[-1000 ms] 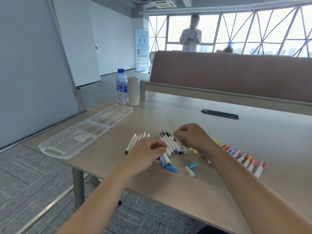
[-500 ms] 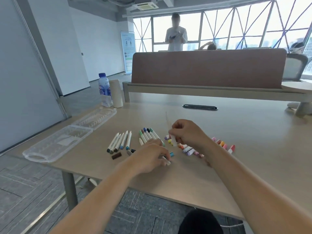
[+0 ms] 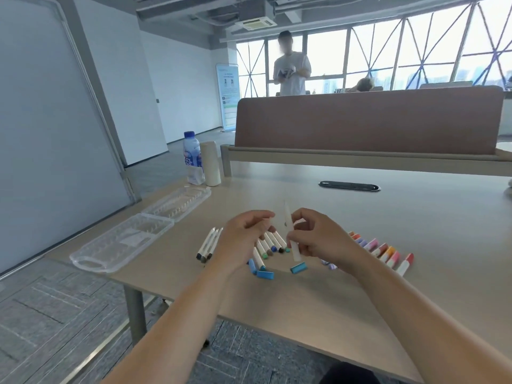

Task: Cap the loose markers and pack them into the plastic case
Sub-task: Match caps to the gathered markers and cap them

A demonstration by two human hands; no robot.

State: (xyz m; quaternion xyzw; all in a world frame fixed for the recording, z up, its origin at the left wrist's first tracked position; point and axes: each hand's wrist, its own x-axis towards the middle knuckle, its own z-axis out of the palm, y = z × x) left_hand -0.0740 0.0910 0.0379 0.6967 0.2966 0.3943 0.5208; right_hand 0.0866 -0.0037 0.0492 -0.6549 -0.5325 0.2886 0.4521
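Observation:
My right hand (image 3: 318,239) grips a white uncapped marker (image 3: 288,228) and holds it nearly upright above the table. My left hand (image 3: 243,239) hovers just left of it with fingers curled; whatever is inside them is hidden. Under the hands lies a fan of white markers with dark and green ends (image 3: 270,245). Three white markers (image 3: 207,245) lie further left. Loose blue caps (image 3: 264,274) and a teal cap (image 3: 299,268) rest near the front. A row of pink, orange and red capped markers (image 3: 385,250) lies to the right. The clear plastic case (image 3: 122,242) sits open at the table's left corner.
A water bottle (image 3: 191,157) and a white cylinder (image 3: 210,163) stand beyond the case. A black cable slot (image 3: 349,186) is set in the desk (image 3: 304,300). A brown partition (image 3: 368,120) closes the far side, with a person (image 3: 291,70) standing behind it.
Both hands have risen off the table. The right hand now holds the white marker upright, and the left hand has come up from the caps to beside it.

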